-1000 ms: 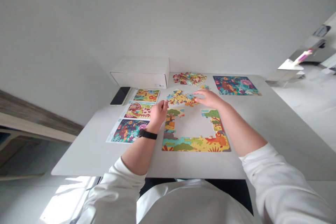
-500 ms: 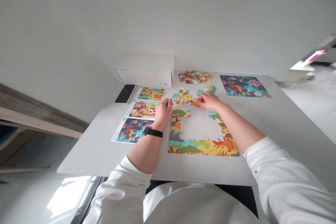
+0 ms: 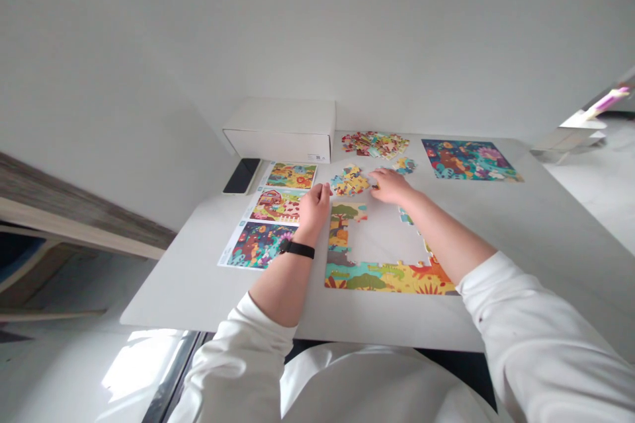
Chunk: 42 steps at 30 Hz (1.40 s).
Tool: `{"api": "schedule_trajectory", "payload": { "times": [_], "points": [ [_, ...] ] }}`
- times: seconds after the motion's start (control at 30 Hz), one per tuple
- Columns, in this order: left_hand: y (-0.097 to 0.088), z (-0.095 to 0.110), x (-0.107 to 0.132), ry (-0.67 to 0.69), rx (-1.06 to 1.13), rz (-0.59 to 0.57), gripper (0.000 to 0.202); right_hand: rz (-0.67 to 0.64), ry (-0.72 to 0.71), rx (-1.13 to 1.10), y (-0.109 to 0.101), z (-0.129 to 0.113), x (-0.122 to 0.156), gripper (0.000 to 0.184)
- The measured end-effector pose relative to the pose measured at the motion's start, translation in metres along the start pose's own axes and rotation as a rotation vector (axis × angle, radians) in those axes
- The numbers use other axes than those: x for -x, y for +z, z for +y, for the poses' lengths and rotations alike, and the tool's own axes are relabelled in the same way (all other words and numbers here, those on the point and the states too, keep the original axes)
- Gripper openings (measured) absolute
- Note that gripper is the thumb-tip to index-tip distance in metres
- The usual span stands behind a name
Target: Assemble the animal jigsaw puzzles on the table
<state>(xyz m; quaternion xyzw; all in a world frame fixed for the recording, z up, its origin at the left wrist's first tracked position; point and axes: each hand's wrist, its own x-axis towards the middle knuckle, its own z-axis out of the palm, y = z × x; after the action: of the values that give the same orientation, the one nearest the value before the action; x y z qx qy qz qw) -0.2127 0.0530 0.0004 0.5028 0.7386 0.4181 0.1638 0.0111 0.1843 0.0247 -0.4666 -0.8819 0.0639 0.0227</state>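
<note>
My left hand [image 3: 314, 210], with a black band on its wrist, is closed beside the printed picture sheet [image 3: 239, 238]. A speck of red shows at its fingertips, too small to name. Above the frame's open middle, my right hand [image 3: 393, 186] has its fingers curled together at the right side of a loose heap of yellow and blue puzzle pieces [image 3: 350, 181]. A small dark-and-yellow puzzle piece [image 3: 376, 187] shows at its fingertips, mostly covered. Nearer me lies a partly joined jungle puzzle [image 3: 367, 279], its right side partly hidden by my right forearm.
A white box [image 3: 278, 144] stands at the back left, with a phone [image 3: 241, 176] before it. More mixed pieces [image 3: 376, 144] lie behind the heap, and a few blue-yellow pieces [image 3: 405, 166] beside them. A dark, colourful joined puzzle [image 3: 471, 160] rests at the back right.
My right hand has shifted slightly left, toward the yellow heap. The red-orange pieces seen at its fingers earlier no longer show. My left hand stays closed; the view has swung slightly left.
</note>
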Motion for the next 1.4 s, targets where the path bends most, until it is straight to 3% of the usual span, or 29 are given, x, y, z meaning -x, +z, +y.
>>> {"api": "schedule_trajectory", "payload": {
  "times": [0.13, 0.23, 0.37, 0.47, 0.6, 0.7, 0.8, 0.93, 1.13, 1.23, 1.4],
  "points": [
    [0.000, 0.001, 0.000, -0.003, -0.002, -0.019, 0.047, -0.028, -0.239, -0.054, 0.008, -0.017, -0.006, 0.061],
    [0.001, -0.001, 0.000, 0.002, 0.023, -0.020, 0.048, -0.051, -0.223, -0.020, 0.011, -0.015, -0.007, 0.056],
    [0.002, -0.002, 0.000, -0.004, 0.032, -0.028, 0.047, 0.008, -0.083, 0.028, 0.006, 0.006, -0.011, 0.042],
    [0.002, -0.001, 0.001, -0.007, 0.031, -0.041, 0.047, 0.057, -0.025, 0.019, 0.003, 0.012, -0.019, 0.046],
    [0.003, -0.001, 0.001, -0.005, 0.042, -0.042, 0.047, 0.063, -0.202, -0.044, 0.007, -0.001, -0.031, 0.053],
    [0.003, -0.002, 0.002, -0.003, 0.059, -0.042, 0.047, 0.027, -0.259, -0.048, 0.011, -0.008, -0.033, 0.043],
    [0.004, -0.003, 0.002, -0.003, 0.081, -0.035, 0.046, 0.054, -0.169, -0.004, 0.009, -0.002, -0.028, 0.028],
    [0.005, -0.004, 0.002, 0.005, 0.090, -0.033, 0.046, 0.082, 0.018, 0.043, 0.004, 0.008, -0.027, 0.026],
    [0.004, -0.002, 0.003, -0.013, 0.068, -0.034, 0.045, 0.083, 0.014, 0.029, 0.007, -0.012, -0.056, 0.038],
    [0.004, 0.000, 0.004, -0.018, 0.068, -0.035, 0.044, 0.053, 0.096, 0.040, 0.010, -0.020, -0.075, 0.034],
    [0.004, -0.001, 0.003, -0.024, 0.079, -0.035, 0.044, 0.073, 0.114, -0.045, 0.017, -0.010, -0.095, 0.028]
  ]
}}
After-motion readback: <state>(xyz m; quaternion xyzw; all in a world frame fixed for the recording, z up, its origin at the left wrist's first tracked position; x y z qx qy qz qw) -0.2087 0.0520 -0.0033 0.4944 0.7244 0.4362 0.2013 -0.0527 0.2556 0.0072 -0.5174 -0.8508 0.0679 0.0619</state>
